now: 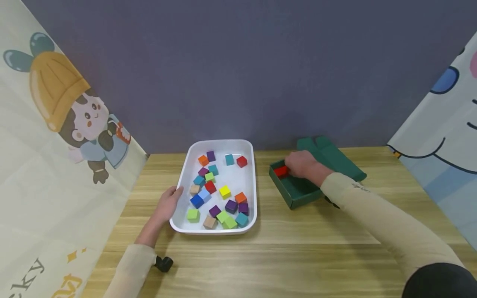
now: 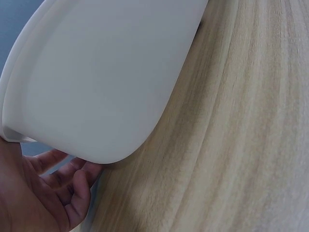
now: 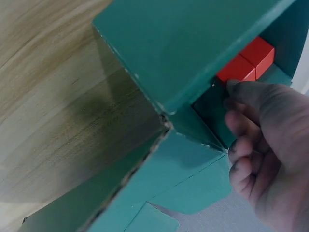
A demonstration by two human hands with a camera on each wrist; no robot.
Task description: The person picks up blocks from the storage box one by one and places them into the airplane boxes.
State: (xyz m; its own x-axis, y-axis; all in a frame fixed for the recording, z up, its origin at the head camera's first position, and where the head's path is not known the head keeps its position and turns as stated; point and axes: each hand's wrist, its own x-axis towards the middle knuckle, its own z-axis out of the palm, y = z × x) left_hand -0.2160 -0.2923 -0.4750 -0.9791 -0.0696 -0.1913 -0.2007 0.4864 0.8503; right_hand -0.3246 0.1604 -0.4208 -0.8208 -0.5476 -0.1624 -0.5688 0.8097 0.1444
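Note:
On the left, a white plastic tray (image 1: 238, 181) holds many small coloured cubes. My left hand (image 1: 168, 203) grips its left rim, and the left wrist view shows the fingers of that hand (image 2: 63, 188) bent beneath the pale tray wall (image 2: 96, 82). To the right stands an open green cardboard box (image 1: 292, 198). My right hand (image 1: 302, 164) reaches into it, thumb and curled fingers at red cubes (image 1: 281, 171). In the right wrist view, two red cubes (image 3: 246, 62) sit side by side against the box wall, the right thumb (image 3: 251, 91) at the nearer one.
The box's green lid (image 1: 337, 159) lies folded back to the right. A wooden table (image 1: 275, 260) carries everything, with a dark wall (image 1: 238, 74) directly behind. Printed cloth panels (image 1: 41, 174) flank both sides.

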